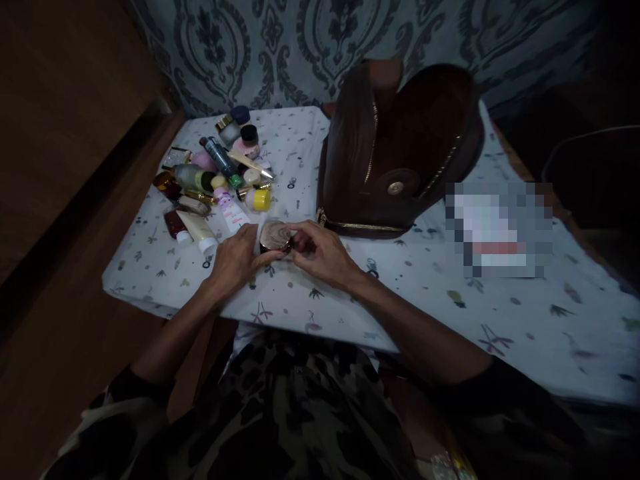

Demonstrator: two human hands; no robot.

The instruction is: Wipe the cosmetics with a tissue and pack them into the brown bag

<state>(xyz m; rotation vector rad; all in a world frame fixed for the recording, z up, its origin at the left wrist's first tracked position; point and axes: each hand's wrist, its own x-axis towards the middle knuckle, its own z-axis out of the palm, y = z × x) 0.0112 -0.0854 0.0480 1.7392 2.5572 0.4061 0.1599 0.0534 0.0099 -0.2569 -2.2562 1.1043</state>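
Taking the jar [276, 235] as the clock's centre and the patterned wall [280, 60] as 12, the table's near edge passes at 6, with a strip of printed cloth [320, 313] between it and the hands. Another strip of cloth runs out at 12, between the crowd of cosmetics [220, 160] from 9 to 11 and the open brown bag [345, 147] at 1. The bag's near corner stands just beside the right hand [323, 252]; the pink-and-white tube [230, 208] ends near the left hand [234, 260]. More cloth spreads from 3 to 5, past the right forearm, with a blurred-out item [500, 230] at 3.

The jar is held near the table's front, its marbled brown lid facing up — round enough that I cannot tell a long axis. Both hands are narrowed on it: left at 8, thumb along the near side; right at 3, fingertips at the rim.
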